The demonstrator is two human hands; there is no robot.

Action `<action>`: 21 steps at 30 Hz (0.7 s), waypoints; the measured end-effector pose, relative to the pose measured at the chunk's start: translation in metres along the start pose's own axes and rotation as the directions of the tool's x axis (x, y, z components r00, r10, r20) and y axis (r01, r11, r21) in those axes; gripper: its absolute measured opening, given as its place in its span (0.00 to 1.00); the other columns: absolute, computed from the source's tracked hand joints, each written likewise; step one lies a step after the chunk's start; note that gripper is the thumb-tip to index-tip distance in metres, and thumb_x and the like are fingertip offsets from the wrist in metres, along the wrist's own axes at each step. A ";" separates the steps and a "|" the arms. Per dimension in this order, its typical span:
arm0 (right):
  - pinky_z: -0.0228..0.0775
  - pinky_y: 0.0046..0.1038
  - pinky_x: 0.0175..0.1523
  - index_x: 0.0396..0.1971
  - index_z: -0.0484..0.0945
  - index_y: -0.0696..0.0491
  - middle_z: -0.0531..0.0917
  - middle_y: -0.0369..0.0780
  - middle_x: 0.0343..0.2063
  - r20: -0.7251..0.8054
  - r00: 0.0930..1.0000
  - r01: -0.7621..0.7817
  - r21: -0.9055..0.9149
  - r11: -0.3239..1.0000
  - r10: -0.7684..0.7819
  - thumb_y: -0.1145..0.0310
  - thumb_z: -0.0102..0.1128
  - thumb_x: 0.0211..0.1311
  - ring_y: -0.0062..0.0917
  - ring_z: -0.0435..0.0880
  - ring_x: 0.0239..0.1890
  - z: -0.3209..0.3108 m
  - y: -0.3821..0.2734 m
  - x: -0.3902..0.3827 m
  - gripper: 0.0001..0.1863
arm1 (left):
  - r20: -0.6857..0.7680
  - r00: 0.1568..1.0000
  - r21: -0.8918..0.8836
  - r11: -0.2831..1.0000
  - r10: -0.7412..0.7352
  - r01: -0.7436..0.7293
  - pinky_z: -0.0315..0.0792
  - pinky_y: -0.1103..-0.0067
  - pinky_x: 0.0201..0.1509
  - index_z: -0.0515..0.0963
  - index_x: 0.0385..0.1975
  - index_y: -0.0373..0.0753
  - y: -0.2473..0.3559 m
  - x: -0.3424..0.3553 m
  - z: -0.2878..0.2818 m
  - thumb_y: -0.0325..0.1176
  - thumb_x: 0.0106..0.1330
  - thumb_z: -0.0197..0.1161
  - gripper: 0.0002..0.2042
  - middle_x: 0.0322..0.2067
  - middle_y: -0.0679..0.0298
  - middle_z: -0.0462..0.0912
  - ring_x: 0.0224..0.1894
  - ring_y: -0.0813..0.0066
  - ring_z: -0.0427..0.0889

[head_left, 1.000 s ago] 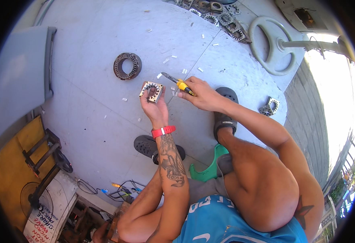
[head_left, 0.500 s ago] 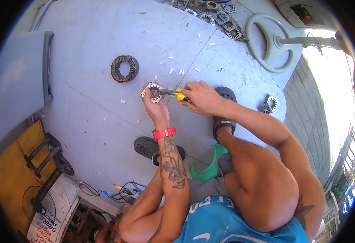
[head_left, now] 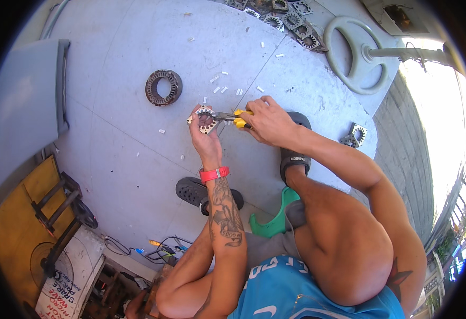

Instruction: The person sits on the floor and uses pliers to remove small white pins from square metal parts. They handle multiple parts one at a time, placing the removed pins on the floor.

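My left hand (head_left: 207, 144) is closed around a small square motor stator core (head_left: 212, 126), its toothed round opening facing up. Yellow-and-black pliers (head_left: 241, 118) are gripped in my right hand (head_left: 272, 125), handles spread a little. The metal jaws reach the right-hand edge of the core's opening; whether they pinch anything there is too small to tell. Small white pieces (head_left: 215, 89) lie scattered on the floor just beyond my hands. Farther left rests a dark, thick ring-shaped stator (head_left: 163, 88).
More stator cores (head_left: 302, 32) are heaped at the far edge, beside a grey wheel-shaped stand base (head_left: 332, 53). A couple of cores (head_left: 357, 135) sit at the right. My feet in dark clogs (head_left: 191, 192) flank the work. Cables (head_left: 161, 250) lie at the lower left.
The plier jaws have drawn back to the right, from inside the core's opening to its edge. My right hand has shifted slightly right and the handles look wider apart. The core has turned a little.
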State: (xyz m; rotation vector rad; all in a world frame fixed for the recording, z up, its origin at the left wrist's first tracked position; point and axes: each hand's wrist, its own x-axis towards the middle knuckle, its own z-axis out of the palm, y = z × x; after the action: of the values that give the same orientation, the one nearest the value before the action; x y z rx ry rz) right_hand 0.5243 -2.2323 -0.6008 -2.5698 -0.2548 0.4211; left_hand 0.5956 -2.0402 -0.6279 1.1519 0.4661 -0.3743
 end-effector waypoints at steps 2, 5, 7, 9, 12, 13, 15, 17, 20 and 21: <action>0.67 0.40 0.58 0.46 0.82 0.53 0.84 0.44 0.46 0.336 0.925 -0.373 0.731 0.571 0.174 0.52 0.63 0.69 0.36 0.83 0.52 -0.003 -0.001 0.004 0.19 | -0.039 0.999 -0.070 0.997 -0.026 0.023 0.74 0.67 0.62 0.71 0.63 0.34 -0.001 -0.001 0.000 0.43 0.80 0.47 0.21 0.53 0.50 0.79 0.55 0.64 0.79; 0.65 0.41 0.63 0.49 0.81 0.54 0.82 0.47 0.52 0.304 0.915 -0.401 0.770 0.497 0.267 0.51 0.61 0.72 0.39 0.80 0.57 -0.001 0.000 0.006 0.20 | -0.021 0.999 -0.156 0.987 -0.043 0.039 0.75 0.68 0.62 0.72 0.62 0.34 -0.001 -0.001 -0.002 0.43 0.80 0.47 0.21 0.52 0.51 0.80 0.54 0.64 0.79; 0.63 0.43 0.67 0.51 0.81 0.54 0.80 0.48 0.56 -0.157 0.968 -0.128 0.357 0.925 0.195 0.53 0.60 0.73 0.42 0.77 0.61 0.004 0.004 0.006 0.19 | 0.013 0.999 -0.131 0.991 -0.035 0.037 0.75 0.67 0.61 0.71 0.62 0.33 0.001 0.000 -0.004 0.43 0.80 0.47 0.22 0.51 0.52 0.80 0.54 0.64 0.79; 0.58 0.49 0.73 0.53 0.80 0.54 0.77 0.49 0.59 -0.300 0.954 0.009 -0.018 1.000 -0.014 0.57 0.60 0.72 0.43 0.74 0.65 0.008 0.010 0.004 0.18 | 0.059 0.998 -0.086 0.996 -0.034 0.039 0.76 0.67 0.60 0.71 0.63 0.33 0.003 0.002 -0.006 0.43 0.80 0.47 0.22 0.50 0.52 0.80 0.54 0.63 0.80; 0.59 0.48 0.72 0.50 0.81 0.54 0.79 0.47 0.54 -0.322 0.934 0.067 -0.269 0.961 -0.155 0.59 0.61 0.71 0.41 0.76 0.60 0.010 0.017 0.002 0.16 | 0.106 0.993 -0.027 0.999 -0.044 0.047 0.76 0.66 0.60 0.70 0.63 0.32 0.006 0.003 -0.008 0.42 0.80 0.47 0.21 0.51 0.52 0.80 0.55 0.62 0.80; 0.61 0.47 0.70 0.48 0.81 0.53 0.80 0.46 0.52 -0.285 0.946 0.070 -0.288 0.955 -0.155 0.58 0.61 0.70 0.39 0.78 0.57 0.009 0.018 0.002 0.15 | 0.115 0.992 -0.021 0.998 -0.054 0.057 0.76 0.65 0.60 0.70 0.63 0.32 0.005 0.003 -0.008 0.41 0.79 0.48 0.21 0.51 0.52 0.80 0.55 0.62 0.79; 0.65 0.44 0.66 0.45 0.81 0.53 0.81 0.44 0.45 -0.181 0.978 0.076 -0.172 0.982 -0.107 0.57 0.62 0.70 0.36 0.80 0.51 0.006 0.015 0.003 0.15 | 0.085 0.995 -0.010 0.999 -0.044 0.045 0.75 0.65 0.61 0.71 0.63 0.33 0.004 0.001 -0.008 0.40 0.78 0.49 0.20 0.53 0.53 0.80 0.55 0.63 0.79; 0.69 0.39 0.60 0.42 0.81 0.53 0.81 0.40 0.38 0.046 0.999 0.019 0.092 0.996 -0.023 0.54 0.62 0.71 0.32 0.81 0.44 0.002 0.009 0.005 0.16 | 0.020 1.000 -0.004 1.000 0.004 -0.004 0.74 0.65 0.62 0.71 0.62 0.35 0.000 0.000 -0.004 0.38 0.76 0.51 0.20 0.55 0.54 0.79 0.56 0.63 0.79; 0.70 0.33 0.50 0.42 0.82 0.54 0.81 0.37 0.34 0.533 0.843 -0.535 0.823 0.191 0.066 0.47 0.60 0.73 0.26 0.79 0.39 -0.003 0.002 0.011 0.22 | -0.019 1.000 -0.155 0.988 -0.012 0.009 0.72 0.65 0.64 0.71 0.63 0.38 0.000 0.001 -0.002 0.34 0.74 0.54 0.20 0.57 0.57 0.78 0.58 0.64 0.78; 0.70 0.32 0.49 0.42 0.82 0.54 0.81 0.37 0.34 0.518 0.852 -0.520 0.823 0.229 0.074 0.46 0.59 0.73 0.25 0.78 0.39 -0.003 0.000 0.012 0.23 | 0.049 0.999 -0.197 0.980 0.012 -0.002 0.72 0.65 0.64 0.71 0.63 0.38 0.001 0.001 -0.002 0.34 0.73 0.54 0.20 0.58 0.57 0.78 0.58 0.63 0.78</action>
State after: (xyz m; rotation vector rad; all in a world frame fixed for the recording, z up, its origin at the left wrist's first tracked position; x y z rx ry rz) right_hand 0.5370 -2.2306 -0.6010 -1.2381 0.3469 0.8959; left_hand 0.5970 -2.0377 -0.6285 0.9496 0.4452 -0.3423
